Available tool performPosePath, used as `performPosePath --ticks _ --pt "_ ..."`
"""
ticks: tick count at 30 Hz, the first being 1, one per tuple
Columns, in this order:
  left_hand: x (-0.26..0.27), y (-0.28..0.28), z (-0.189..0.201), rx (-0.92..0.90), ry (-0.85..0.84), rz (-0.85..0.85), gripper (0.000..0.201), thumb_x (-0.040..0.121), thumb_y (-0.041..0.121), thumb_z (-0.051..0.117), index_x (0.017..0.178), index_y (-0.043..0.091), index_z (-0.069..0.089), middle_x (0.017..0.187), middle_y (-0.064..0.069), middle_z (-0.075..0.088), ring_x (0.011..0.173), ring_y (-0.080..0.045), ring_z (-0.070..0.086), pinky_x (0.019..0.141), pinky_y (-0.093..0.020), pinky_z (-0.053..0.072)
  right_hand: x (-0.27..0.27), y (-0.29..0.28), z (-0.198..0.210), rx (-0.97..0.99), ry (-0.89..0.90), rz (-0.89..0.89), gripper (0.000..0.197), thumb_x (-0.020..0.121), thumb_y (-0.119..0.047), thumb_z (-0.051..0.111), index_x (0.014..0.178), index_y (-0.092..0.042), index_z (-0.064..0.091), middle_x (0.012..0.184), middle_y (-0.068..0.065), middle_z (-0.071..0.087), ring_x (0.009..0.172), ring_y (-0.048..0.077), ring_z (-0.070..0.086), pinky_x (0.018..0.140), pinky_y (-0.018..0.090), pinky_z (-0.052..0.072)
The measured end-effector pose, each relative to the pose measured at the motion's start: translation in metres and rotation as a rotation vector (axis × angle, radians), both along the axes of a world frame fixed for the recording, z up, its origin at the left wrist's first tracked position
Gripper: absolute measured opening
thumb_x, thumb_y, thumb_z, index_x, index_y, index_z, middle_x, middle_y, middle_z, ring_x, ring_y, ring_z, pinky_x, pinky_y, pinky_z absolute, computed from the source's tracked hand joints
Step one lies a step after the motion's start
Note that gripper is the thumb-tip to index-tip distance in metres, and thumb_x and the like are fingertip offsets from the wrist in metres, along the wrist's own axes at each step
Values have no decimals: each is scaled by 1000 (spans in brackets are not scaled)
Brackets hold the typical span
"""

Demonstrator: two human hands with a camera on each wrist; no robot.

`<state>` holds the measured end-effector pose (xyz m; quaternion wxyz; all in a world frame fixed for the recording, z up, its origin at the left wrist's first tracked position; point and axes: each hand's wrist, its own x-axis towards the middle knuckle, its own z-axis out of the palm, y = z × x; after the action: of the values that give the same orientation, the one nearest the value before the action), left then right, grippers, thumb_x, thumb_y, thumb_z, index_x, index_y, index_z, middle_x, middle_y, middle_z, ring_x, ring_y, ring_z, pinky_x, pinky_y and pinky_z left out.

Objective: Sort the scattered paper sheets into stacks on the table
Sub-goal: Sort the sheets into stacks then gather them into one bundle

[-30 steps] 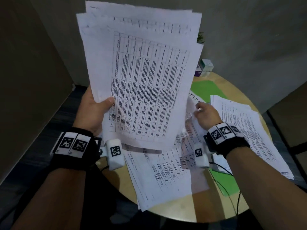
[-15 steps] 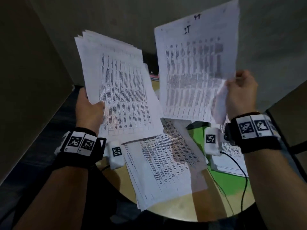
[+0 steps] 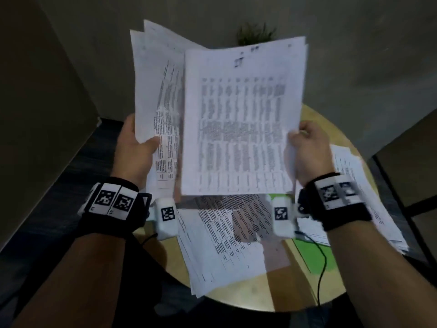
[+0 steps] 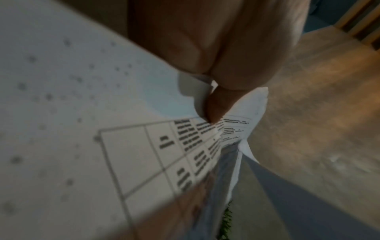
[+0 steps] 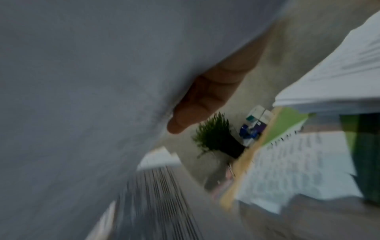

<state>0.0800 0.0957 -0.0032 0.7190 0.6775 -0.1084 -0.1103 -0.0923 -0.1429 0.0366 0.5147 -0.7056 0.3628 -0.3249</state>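
Note:
My left hand (image 3: pixel 136 147) grips a thick bundle of printed sheets (image 3: pixel 160 91) by its lower left edge, held upright above the table; the thumb (image 4: pixel 216 104) presses on the top page. My right hand (image 3: pixel 307 147) pinches a single printed sheet (image 3: pixel 241 119) by its right edge, and this sheet overlaps the front of the bundle. In the right wrist view a finger (image 5: pixel 205 100) lies against the back of the sheet. One stack of sheets (image 3: pixel 224 245) lies on the table below my hands, another stack (image 3: pixel 354 197) at the right.
The round wooden table (image 3: pixel 260 294) carries green paper (image 3: pixel 312 254) between the two stacks. A small potted plant (image 5: pixel 218 139) and little boxes (image 5: pixel 257 121) stand at its far edge. A thin black cable (image 3: pixel 321 268) hangs from my right wrist. Dark panels flank both sides.
My right hand lifted a single sheet off the table, raised it high, then brought it leftwards onto the front of the bundle that my left hand holds.

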Motion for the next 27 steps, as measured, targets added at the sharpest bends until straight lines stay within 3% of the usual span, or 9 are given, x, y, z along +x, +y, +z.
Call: performPosePath --ticks 3,6,8,11,13,16,21,23,27 --pt "-4 -3 4 -104 33 -115 57 83 2 60 134 25 50 126 -1 64 115 -21 62 98 -49 49 14 18 -27 53 90 58 20 91 -7 48 81 -22 54 87 2 63 84 22 59 76 33 46" --pt "-5 -1 5 -151 36 -171 53 84 8 64 132 24 52 129 -3 63 118 -23 60 99 -49 48 24 28 -46 170 153 125 9 87 -21 55 95 -20 58 94 2 63 95 28 61 80 40 47" --pt "-5 -2 6 -145 44 -153 40 94 14 56 131 26 52 127 -1 63 116 -20 61 100 -47 48 28 31 -55 296 156 171 29 78 -34 64 102 -20 56 100 5 65 98 29 63 88 48 51" --pt "-4 -2 6 -88 40 -101 29 101 34 41 126 24 52 123 2 63 110 -13 62 99 -39 49 32 33 -60 409 129 221 38 70 -30 72 101 -21 52 107 11 65 99 31 63 93 59 47" --pt "-3 -1 4 -28 -21 -121 30 100 30 49 128 20 50 122 0 63 106 -10 63 92 -34 51 31 33 -60 402 98 250 40 70 -24 72 108 -21 56 114 8 66 105 29 63 95 56 47" --pt "-4 0 -4 33 -86 -159 47 90 4 63 130 23 47 116 11 64 105 -4 63 85 -28 51 24 31 -55 362 20 275 35 83 -4 66 115 -18 61 115 5 69 108 26 64 98 51 47" --pt "-22 -7 2 68 -139 -188 47 86 -1 67 121 26 52 113 13 64 103 2 63 84 -21 52 1 24 -33 157 52 243 31 83 2 67 108 -16 63 105 -1 71 102 20 67 96 41 50" --pt "-38 -14 8 77 -154 -176 43 86 -2 66 121 19 54 111 11 65 99 5 62 83 -17 51 -11 24 -26 59 33 172 30 83 0 67 104 -21 62 99 -5 70 98 18 67 92 39 52" --pt "-65 -27 20 30 -145 -76 38 87 -1 64 124 9 57 113 -3 67 105 -18 64 93 -37 52 -32 28 -21 -101 4 31 25 84 -5 66 104 -19 59 93 -6 67 89 19 65 78 33 54"
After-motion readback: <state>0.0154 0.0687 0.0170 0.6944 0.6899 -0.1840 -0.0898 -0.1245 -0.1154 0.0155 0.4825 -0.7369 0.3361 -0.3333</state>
